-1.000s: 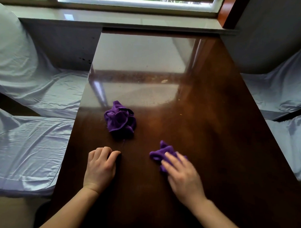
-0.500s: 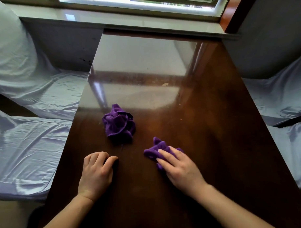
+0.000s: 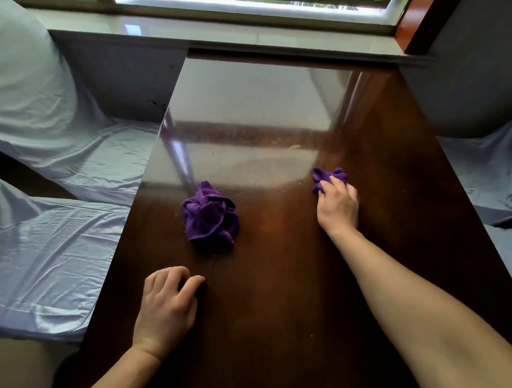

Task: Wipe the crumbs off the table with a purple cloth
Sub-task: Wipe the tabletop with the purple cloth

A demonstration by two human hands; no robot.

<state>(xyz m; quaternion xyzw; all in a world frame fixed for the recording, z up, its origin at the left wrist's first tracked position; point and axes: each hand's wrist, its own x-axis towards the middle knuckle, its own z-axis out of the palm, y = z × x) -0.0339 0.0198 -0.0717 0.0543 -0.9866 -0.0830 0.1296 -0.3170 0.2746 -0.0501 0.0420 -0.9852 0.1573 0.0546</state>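
My right hand (image 3: 338, 205) presses a small purple cloth (image 3: 326, 176) onto the glossy dark wooden table (image 3: 274, 310), right of centre, arm stretched forward. Most of that cloth is hidden under my fingers. A pale crumb (image 3: 294, 146) lies on the table just beyond the cloth, with fine specks around it. A second purple cloth (image 3: 209, 215) sits crumpled in a ball at the middle left of the table, untouched. My left hand (image 3: 166, 306) rests near the front left edge, fingers curled loosely, holding nothing.
Seats covered in pale blue sheets flank the table: left seats (image 3: 51, 215) and right seats (image 3: 493, 179). A window sill (image 3: 225, 36) runs along the table's far end under a bright window.
My right hand has slid the small cloth forward and to the right, from near the front centre to the right of the balled cloth. The left hand has stayed put.
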